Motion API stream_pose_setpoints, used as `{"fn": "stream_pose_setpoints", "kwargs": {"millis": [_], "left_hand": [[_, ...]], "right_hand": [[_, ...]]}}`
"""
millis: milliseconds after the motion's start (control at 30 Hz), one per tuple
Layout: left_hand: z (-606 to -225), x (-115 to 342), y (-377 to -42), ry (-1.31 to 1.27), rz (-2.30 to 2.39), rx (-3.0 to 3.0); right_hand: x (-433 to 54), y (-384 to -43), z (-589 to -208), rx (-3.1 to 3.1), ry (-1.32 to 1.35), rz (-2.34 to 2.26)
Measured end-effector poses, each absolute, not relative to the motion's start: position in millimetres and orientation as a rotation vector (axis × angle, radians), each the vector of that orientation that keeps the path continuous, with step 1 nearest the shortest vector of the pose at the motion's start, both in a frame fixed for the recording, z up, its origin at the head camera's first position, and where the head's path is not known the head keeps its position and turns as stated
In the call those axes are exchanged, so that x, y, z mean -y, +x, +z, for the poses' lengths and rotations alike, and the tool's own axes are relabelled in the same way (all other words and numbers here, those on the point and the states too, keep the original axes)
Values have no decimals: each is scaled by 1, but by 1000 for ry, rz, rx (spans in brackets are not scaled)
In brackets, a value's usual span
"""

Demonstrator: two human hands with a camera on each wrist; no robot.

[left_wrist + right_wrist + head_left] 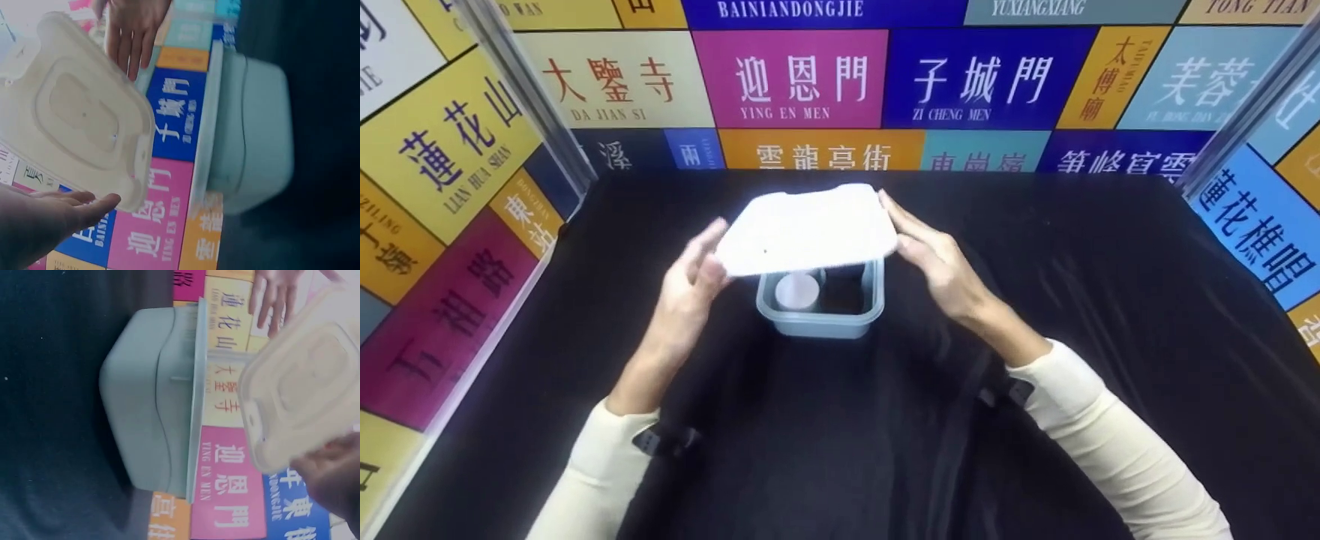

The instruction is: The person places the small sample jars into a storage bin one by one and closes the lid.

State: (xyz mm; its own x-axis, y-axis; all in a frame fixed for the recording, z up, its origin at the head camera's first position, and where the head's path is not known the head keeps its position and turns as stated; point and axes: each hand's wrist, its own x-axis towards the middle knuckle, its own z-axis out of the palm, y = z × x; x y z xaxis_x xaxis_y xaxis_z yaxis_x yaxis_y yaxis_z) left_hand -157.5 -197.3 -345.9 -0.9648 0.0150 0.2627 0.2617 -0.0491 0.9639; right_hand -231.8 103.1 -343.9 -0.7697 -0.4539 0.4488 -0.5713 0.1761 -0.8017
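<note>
Both hands hold a white lid (810, 229) by its opposite sides, tilted above a pale blue-green box (821, 328). My left hand (686, 289) pinches the lid's left edge between thumb and fingers. At the other side, my right hand (937, 262) holds the right edge, thumb toward the near corner. The lid's ridged underside (84, 115) shows in the left wrist view. Below it, the box stands uncovered on the dark cloth. Inside are a white round-topped item (797, 292) on the left and a dark item (842, 292) on the right; the lid hides the box's far part.
A black cloth (825, 435) covers the table. Colourful panels with lettering (787, 79) rise behind it and at both sides. Metal posts (536, 97) stand at the back corners. Dark wrist devices (664, 441) sit at both sleeve cuffs.
</note>
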Motion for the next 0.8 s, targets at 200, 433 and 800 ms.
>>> {"fn": "stream_pose_setpoints", "kwargs": {"millis": [200, 433, 800], "left_hand": [[-353, 200, -168, -421, -1996, 2169], [-372, 209, -193, -580, -1851, 2253], [-401, 229, -220, -616, -1565, 2620]], "right_hand": [[-112, -236, -357, 2435, 1181, 1833], [-113, -246, -375, 2414, 1274, 1825], [-115, -254, -393, 2760, 1122, 1249]]}}
